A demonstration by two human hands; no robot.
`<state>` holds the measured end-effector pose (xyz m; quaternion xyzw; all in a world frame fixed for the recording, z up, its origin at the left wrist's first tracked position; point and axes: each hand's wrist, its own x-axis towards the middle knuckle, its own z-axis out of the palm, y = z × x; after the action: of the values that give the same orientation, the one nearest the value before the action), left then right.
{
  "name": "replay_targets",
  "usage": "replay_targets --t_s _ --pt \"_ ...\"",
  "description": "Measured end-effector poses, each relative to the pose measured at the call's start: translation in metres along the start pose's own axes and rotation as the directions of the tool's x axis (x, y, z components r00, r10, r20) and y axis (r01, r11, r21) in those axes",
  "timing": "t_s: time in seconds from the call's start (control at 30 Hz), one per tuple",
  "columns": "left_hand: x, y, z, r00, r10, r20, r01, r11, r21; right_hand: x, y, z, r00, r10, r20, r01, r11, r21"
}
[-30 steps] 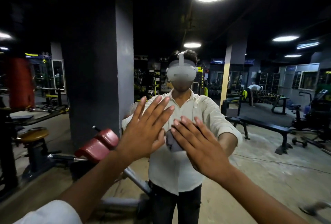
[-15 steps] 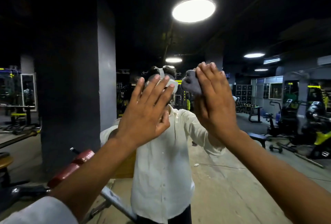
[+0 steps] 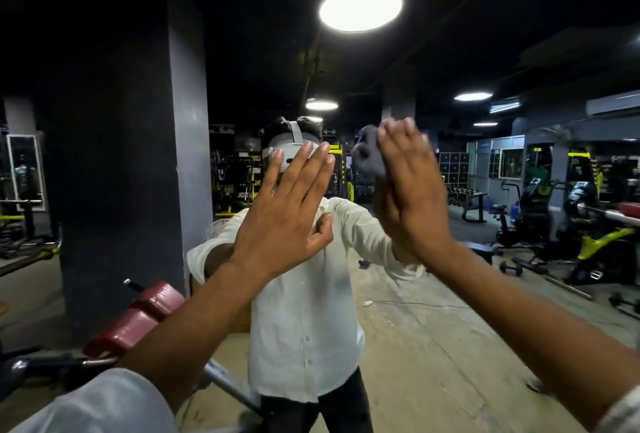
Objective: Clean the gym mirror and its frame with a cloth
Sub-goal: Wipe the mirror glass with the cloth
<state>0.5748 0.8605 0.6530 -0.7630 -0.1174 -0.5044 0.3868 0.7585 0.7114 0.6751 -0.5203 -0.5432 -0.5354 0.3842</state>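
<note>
A gym mirror (image 3: 433, 328) fills the view, reflecting a dark pillar (image 3: 138, 155) and a red padded bench (image 3: 138, 315) at its left. The left hand (image 3: 284, 221) lies flat on the glass, fingers straight, holding nothing. At centre is the person's white-shirted reflection (image 3: 311, 311). Just right of it, the right hand (image 3: 408, 197) presses a bunched grey cloth (image 3: 367, 155) against the glass with straight fingers. Exercise machines (image 3: 588, 224) show at the mirror's far right.

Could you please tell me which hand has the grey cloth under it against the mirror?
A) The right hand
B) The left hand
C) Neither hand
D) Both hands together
A: the grey cloth bulges out from beneath the straight fingers of the right hand, while the left hand is spread open with no cloth under it.
</note>
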Motion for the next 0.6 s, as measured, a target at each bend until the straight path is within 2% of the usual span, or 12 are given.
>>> replay_targets --t_s 0.1,0.13,0.2,0.3,0.33,0.4,0.47,0.53,0.6 --pt "-0.011 0.004 0.000 0.999 0.053 -0.002 -0.053 0.999 0.010 -0.037 -0.009 -0.001 0.948 -0.253 0.192 0.255 0.967 0.015" --pt "-0.016 0.006 0.001 0.998 0.063 0.003 -0.063 0.998 0.014 -0.039 -0.003 -0.006 0.928 -0.301 0.218 0.307 0.952 0.009" --pt "-0.029 0.012 0.003 0.998 0.065 0.014 -0.065 0.998 0.024 -0.041 0.007 -0.012 0.947 -0.255 0.194 0.262 0.965 -0.009" --pt "-0.044 0.023 0.007 0.998 0.049 0.026 -0.049 0.998 0.026 -0.058 -0.003 -0.008 0.993 -0.053 0.104 0.050 0.998 0.033" --pt "-0.049 0.026 0.008 0.999 0.042 0.032 -0.043 0.999 0.026 -0.072 -0.009 -0.003 0.992 -0.045 0.119 0.038 0.997 0.063" --pt "-0.059 0.033 0.010 0.998 0.045 0.052 -0.046 0.999 0.018 -0.113 -0.023 0.007 0.969 -0.150 0.197 0.129 0.985 0.114" --pt "-0.070 0.038 0.012 0.995 0.074 0.072 -0.075 0.997 0.012 -0.163 -0.030 0.016 0.900 -0.320 0.296 0.294 0.947 0.131" --pt "-0.081 0.042 0.014 0.990 0.105 0.093 -0.108 0.994 0.028 -0.213 -0.025 0.022 0.767 -0.494 0.410 0.483 0.864 0.139" --pt "-0.087 0.046 0.016 0.988 0.107 0.109 -0.112 0.993 0.036 -0.241 -0.022 0.020 0.624 -0.616 0.481 0.595 0.773 0.218"
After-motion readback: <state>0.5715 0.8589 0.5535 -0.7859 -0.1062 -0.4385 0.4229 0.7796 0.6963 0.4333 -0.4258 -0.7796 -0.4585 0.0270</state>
